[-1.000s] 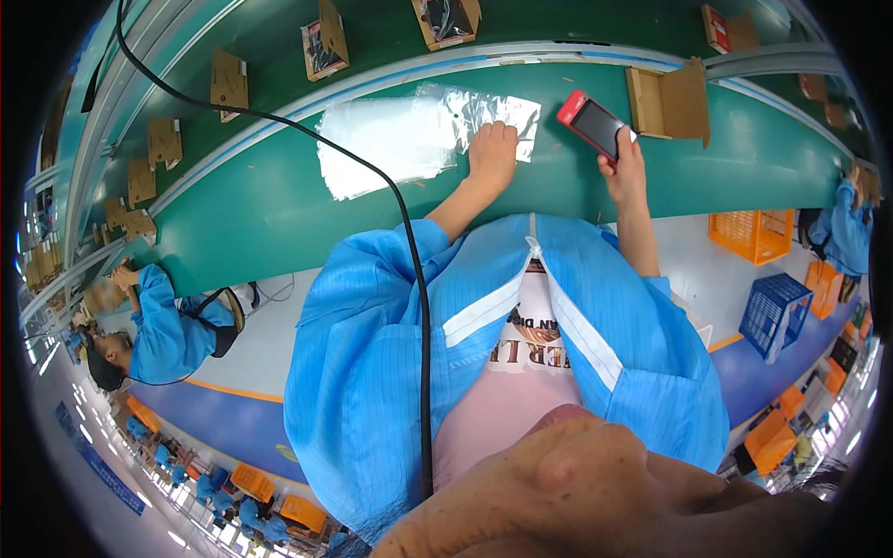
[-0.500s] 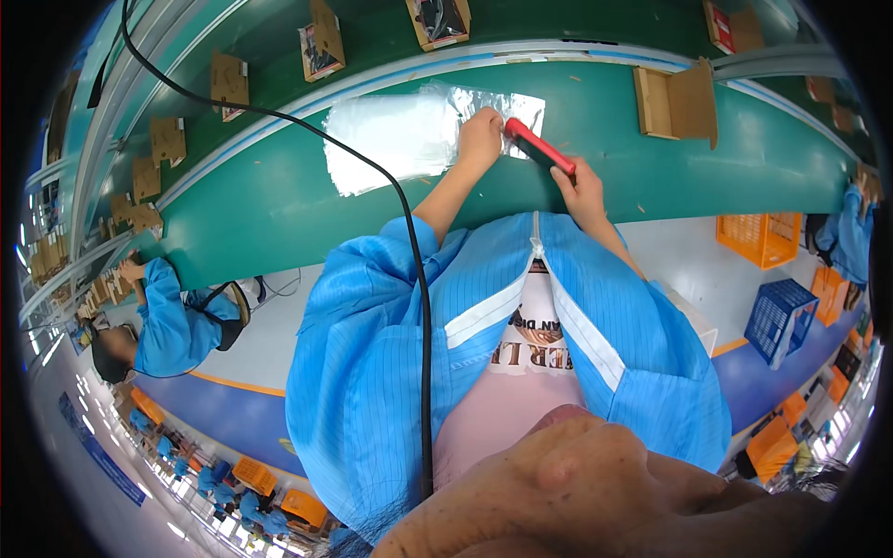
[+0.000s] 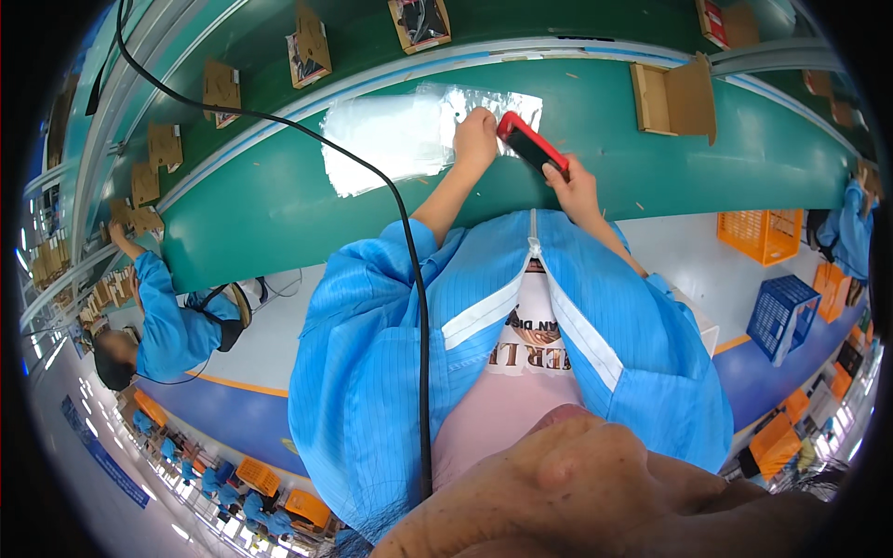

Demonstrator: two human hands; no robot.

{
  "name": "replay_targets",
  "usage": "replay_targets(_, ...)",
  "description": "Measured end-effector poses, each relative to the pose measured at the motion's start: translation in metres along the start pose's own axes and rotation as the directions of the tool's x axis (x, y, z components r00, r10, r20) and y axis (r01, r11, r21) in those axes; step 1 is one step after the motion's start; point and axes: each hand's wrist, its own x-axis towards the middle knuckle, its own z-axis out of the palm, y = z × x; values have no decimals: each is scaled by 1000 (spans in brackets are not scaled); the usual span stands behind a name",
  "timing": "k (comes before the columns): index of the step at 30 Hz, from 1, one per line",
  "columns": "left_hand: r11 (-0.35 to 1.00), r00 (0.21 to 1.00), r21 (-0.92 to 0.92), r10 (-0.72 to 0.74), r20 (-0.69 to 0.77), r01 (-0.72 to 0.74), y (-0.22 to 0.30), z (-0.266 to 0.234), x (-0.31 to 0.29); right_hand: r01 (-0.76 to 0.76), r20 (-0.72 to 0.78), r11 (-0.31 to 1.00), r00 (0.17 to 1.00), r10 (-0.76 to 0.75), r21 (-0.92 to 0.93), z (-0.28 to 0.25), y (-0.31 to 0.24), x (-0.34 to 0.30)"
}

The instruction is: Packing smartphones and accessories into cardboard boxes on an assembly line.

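My right hand (image 3: pixel 577 191) is closed round the near end of a flat, oblong red-and-black device (image 3: pixel 533 144), held tilted above the green work table (image 3: pixel 391 223). Its far end reaches toward my left hand (image 3: pixel 475 139), which is closed with the fingertips pinched together at a clear plastic bag (image 3: pixel 516 102). That bag overlaps a spread stack of clear plastic bags (image 3: pixel 377 139) lying flat to the left. The exact kind of device does not show, and my left fingers partly hide the bag's edge.
An open cardboard box (image 3: pixel 656 102) stands right of my hands. Beyond the table's rail, small boxes (image 3: pixel 419 23) sit on a green belt. A black cable (image 3: pixel 372 167) hangs across the view. A co-worker (image 3: pixel 167 307) works at the left; orange (image 3: pixel 758 237) and blue crates (image 3: pixel 783 319) stand right.
The device has turned so that more of its black face shows, and its far end has shifted slightly left. My left hand stays nearly in place. The co-worker's arm reaches farther out.
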Motion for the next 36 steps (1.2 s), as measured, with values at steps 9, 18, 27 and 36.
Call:
replay_targets(9, 665, 755, 404, 646, 113, -629, 49, -44, -21, -412, 236, 877, 903, 358, 247, -15, -74, 18)
replay_targets(18, 592, 640, 320, 766, 62, -739, 81, -49, -24, -557, 493, 207, 821, 289, 805, -8, -94, 35)
replay_targets(27, 755, 762, 139, 648, -10, -640, 46, -45, -27, -518, 450, 161, 832, 325, 840, 21, -55, 98)
replay_targets(36, 924, 988, -376, 7, -152, -65, 33, -54, 15, -433, 469, 437, 883, 28, 788, -10, -68, 108)
